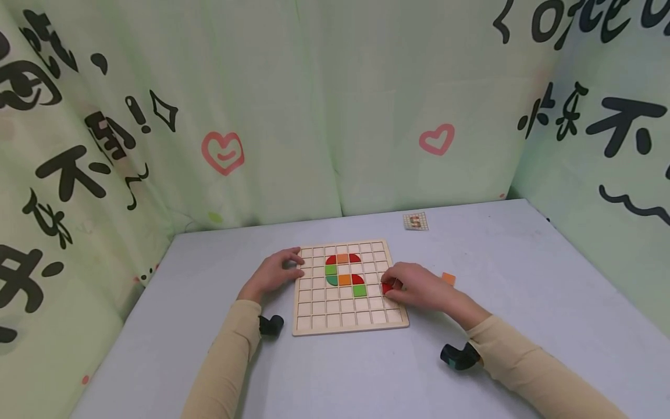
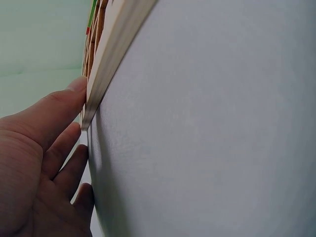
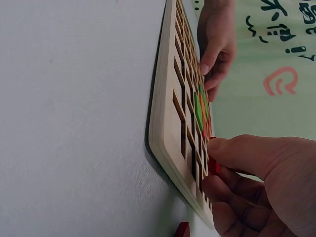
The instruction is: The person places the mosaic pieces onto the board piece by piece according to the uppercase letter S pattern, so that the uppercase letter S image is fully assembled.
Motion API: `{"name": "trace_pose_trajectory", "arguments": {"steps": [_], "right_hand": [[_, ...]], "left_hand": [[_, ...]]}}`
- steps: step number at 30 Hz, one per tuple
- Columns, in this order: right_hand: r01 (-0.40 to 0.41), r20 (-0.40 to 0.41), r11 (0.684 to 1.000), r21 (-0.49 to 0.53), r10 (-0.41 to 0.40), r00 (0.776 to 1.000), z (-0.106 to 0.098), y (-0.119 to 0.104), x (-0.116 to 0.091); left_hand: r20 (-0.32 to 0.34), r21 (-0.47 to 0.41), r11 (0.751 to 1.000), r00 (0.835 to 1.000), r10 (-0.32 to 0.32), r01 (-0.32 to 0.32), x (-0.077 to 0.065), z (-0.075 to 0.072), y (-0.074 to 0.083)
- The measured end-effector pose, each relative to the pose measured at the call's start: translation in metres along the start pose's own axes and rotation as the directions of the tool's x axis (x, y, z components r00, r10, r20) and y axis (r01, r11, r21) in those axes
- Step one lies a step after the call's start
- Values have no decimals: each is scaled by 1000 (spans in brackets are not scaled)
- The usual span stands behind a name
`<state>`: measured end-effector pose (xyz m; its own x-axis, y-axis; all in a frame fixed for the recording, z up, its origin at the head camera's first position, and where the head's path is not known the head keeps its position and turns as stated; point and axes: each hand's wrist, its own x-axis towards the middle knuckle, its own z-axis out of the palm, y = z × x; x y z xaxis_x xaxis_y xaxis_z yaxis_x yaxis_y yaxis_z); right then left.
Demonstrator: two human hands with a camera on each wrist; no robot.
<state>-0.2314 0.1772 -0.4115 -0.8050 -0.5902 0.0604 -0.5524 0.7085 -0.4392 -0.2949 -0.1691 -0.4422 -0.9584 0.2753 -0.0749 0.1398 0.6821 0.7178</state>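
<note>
A square wooden grid board (image 1: 318,308) lies on the table. Red, orange, green and teal pieces, some square and some with a rounded corner, sit in its cells; one is a light green square (image 1: 359,290). My left hand (image 1: 273,273) touches the board's left edge with thumb and fingertips, its fingers loosely extended. Between thumb and fingers my right hand (image 1: 419,285) pinches a small red piece (image 3: 214,160), held over the board's right side. The fingers partly cover that piece, so its full outline is hidden.
An orange piece (image 1: 448,279) lies on the table (image 1: 361,372) behind the right hand. Another red piece (image 3: 182,230) shows at the bottom of the right wrist view. A small card with a coloured grid pattern (image 1: 416,221) lies near the back edge. Curtains (image 1: 324,116) stand behind.
</note>
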Motion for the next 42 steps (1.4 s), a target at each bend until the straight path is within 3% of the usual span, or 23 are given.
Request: {"name": "trace_pose_trajectory", "arguments": {"steps": [8,16,22,36,42], "right_hand": [[-9,8,1000,4,9,1000,7,-9,5],[40,0,999,19,-40,999,12,-16,10],[18,7,1000,12,-18,1000,18,-25,16],[64,4,993,-104,-64,998,33,-32,22],[87,3,993,-78,-87,996,34,-33,21]], "left_hand": [[1,4,1000,1000,9,-9,0,1,-2],[-1,-18,1000,1000,-13,13,-1,0,2],[1,-8,1000,1000,-7,7,0,-1,2],[4,1,1000,1000,-2,2,1,-1,0],[8,12,1000,1000,-2,2,2,-1,-2]]}}
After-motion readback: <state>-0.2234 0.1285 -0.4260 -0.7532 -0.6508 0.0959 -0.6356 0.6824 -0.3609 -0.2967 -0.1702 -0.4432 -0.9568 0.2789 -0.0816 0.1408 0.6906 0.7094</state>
